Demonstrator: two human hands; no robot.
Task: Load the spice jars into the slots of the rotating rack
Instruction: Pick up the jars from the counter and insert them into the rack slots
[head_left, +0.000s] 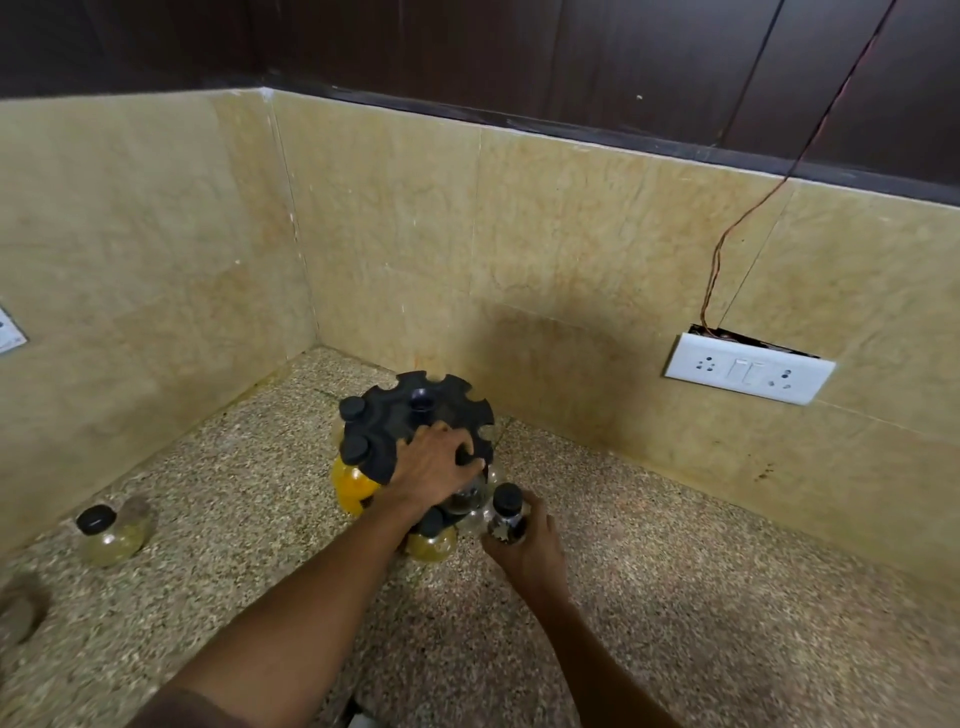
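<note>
A black rotating rack with notched slots stands in the counter's corner. Two black-capped jars sit in its upper left slots, with yellow spice showing below them. My left hand rests flat on the rack's top plate, fingers gripping its front right edge. My right hand holds a dark-filled jar with a black cap upright, just right of the rack's lower tier. Another jar with yellowish contents sits low at the rack's front. A loose black-capped jar stands on the counter far left.
The speckled granite counter meets beige tiled walls behind and on the left. A white switch-and-socket plate with a loose wire hangs on the right wall. A round dark object lies at the left edge.
</note>
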